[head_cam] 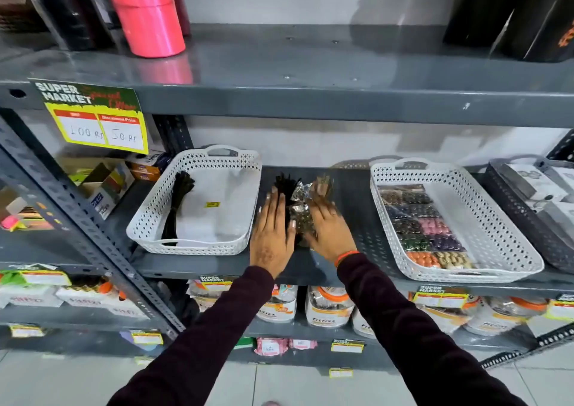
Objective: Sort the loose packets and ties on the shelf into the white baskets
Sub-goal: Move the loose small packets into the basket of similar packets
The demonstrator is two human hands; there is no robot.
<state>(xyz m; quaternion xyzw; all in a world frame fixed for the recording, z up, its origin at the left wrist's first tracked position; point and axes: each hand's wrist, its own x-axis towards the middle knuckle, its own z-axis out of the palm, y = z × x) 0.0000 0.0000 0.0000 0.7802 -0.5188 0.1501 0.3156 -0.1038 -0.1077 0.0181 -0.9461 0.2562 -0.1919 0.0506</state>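
Two white perforated baskets stand on the grey middle shelf. The left basket [198, 244] holds a bundle of black ties [177, 207]. The right basket [484, 269] holds a row of coloured packets [425, 228]. Between them lie loose black ties [284, 186] and a clear packet with dark contents [299, 216]. My left hand [271, 235] lies flat, fingers apart, over the lower part of the loose ties. My right hand [327, 228] rests on the packet's right side, fingers spread; whether it grips the packet I cannot tell.
A dark basket [525, 219] with white boxes stands at far right. Small cartons [108, 182] crowd the shelf left of the left basket. Pink rolls [149, 14] and black rolls stand on the shelf above. A slanted grey upright [77, 207] runs on the left.
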